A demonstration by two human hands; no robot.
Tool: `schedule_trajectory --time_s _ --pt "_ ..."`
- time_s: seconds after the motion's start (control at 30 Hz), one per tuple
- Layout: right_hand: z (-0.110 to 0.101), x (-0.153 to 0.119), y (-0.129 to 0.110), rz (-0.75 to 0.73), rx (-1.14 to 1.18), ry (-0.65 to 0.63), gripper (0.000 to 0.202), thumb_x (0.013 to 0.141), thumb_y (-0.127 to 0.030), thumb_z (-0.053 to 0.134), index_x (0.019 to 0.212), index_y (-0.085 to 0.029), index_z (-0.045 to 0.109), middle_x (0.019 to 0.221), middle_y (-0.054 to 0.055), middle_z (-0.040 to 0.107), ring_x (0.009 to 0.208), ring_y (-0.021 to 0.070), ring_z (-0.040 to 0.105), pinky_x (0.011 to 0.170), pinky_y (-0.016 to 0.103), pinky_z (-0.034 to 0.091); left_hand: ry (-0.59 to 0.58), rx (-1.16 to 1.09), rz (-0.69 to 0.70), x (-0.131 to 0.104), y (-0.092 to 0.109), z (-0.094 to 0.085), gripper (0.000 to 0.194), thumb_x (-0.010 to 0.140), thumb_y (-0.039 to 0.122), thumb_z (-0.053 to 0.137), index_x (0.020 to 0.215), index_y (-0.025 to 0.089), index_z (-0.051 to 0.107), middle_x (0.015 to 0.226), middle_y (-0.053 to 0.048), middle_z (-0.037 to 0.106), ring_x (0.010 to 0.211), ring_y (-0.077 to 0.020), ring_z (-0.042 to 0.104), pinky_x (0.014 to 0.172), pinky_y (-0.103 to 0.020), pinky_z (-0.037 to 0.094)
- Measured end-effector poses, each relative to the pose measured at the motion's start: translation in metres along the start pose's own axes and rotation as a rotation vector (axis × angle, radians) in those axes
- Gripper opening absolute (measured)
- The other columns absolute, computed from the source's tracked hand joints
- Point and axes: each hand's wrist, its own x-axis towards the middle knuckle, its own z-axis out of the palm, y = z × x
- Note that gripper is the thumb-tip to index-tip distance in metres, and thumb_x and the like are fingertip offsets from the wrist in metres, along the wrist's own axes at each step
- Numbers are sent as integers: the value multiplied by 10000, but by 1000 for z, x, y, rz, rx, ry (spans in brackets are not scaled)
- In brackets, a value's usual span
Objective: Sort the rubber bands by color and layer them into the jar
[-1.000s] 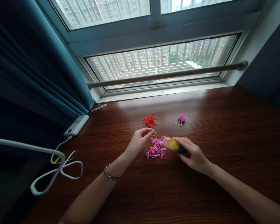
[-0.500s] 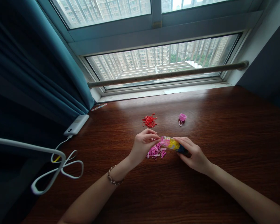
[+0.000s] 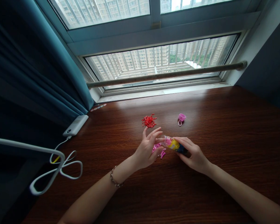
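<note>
My right hand [image 3: 194, 155] is wrapped round a clear tube [image 3: 173, 144] lying tilted, its mouth towards the left. Pink, yellow and dark blue small pieces, apparently little elastic bands, fill it in layers. At the mouth is my left hand [image 3: 146, 151], fingers spread, one finger reaching to the opening. I see nothing held in it. Under and beside that hand lies a heap of pink little bands [image 3: 162, 153], partly hidden by the fingers. Farther back sits a heap of red little bands [image 3: 149, 120]. A pink cap with a loop [image 3: 182, 117] rests to its right.
The brown wooden table [image 3: 214, 118] runs up to a window with a metal rail [image 3: 168, 75]. At the left are a blue curtain [image 3: 67, 71], a white box-shaped device [image 3: 76, 125] and a looped white cable [image 3: 71, 177].
My left hand has gone from a pinch at the tube's mouth to spread fingers, covering more of the pink heap. My right hand keeps its hold on the tube.
</note>
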Motion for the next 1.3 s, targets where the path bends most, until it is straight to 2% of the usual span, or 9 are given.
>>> schedule_trajectory --time_s 0.2,0.33,0.5,0.63,0.77,0.9,1.03,1.17,1.3 --pt "5 -2 -6 -57 14 -79 587 749 -60 490 1300 -225 369 1191 89 512 1090 249 455 914 440 424 -196 17 -27 -1 7 3 583 841 339 431 1336 142 192 1360 -175 349 1288 -259 279 1036 -537 -105" --pt "6 -2 -8 -57 24 -67 583 752 -67 496 1297 -233 372 1185 87 519 1081 247 462 903 437 432 -221 21 -40 0 7 3 657 835 347 450 1364 144 118 1327 -173 403 1250 -255 351 1032 -547 -103" --pt "3 0 -7 -5 68 -11 548 745 -85 519 1264 -231 417 1183 82 525 1083 238 483 914 400 437 -53 -24 -26 2 6 -3 641 830 283 496 1355 151 154 1009 -96 661 1168 -225 462 1049 -515 -108" --pt "-1 0 -5 54 110 3 513 748 -105 530 1239 -222 442 1181 78 531 1085 233 493 923 376 430 88 -43 -5 2 4 -9 542 811 236 536 1294 171 299 898 -57 694 1081 -210 539 1073 -497 -30" --pt "-2 0 -3 120 207 16 513 751 -126 555 1240 -214 428 1192 75 526 1081 231 499 932 362 418 240 -64 15 4 -3 -9 507 758 227 610 1220 188 404 980 -70 667 1064 -211 547 1074 -475 129" --pt "3 2 -7 134 309 103 488 763 -183 584 1225 -212 429 1203 88 489 1087 236 490 929 357 419 126 -173 -83 6 -3 1 543 663 311 699 1150 186 494 1137 -105 581 1139 -254 468 1022 -441 278" --pt "13 12 -21 114 272 138 468 739 -208 623 1180 -216 466 1136 91 470 1047 231 496 867 339 459 -9 -485 -265 4 7 16 446 707 336 653 1098 159 532 1084 -93 597 990 -242 556 871 -354 437" --pt "19 29 -30 2 134 86 519 744 -192 618 1222 -225 421 1126 82 501 1070 231 470 917 375 415 163 -759 -388 2 6 14 362 744 286 619 1056 138 514 1023 -88 612 931 -211 584 819 -315 464" --pt "22 41 -24 90 -55 -2 507 754 -231 616 1221 -174 426 1014 92 560 971 236 516 876 405 430 376 -670 -424 -6 -14 -6 352 707 264 653 1003 144 505 969 -70 622 885 -185 594 789 -295 468"
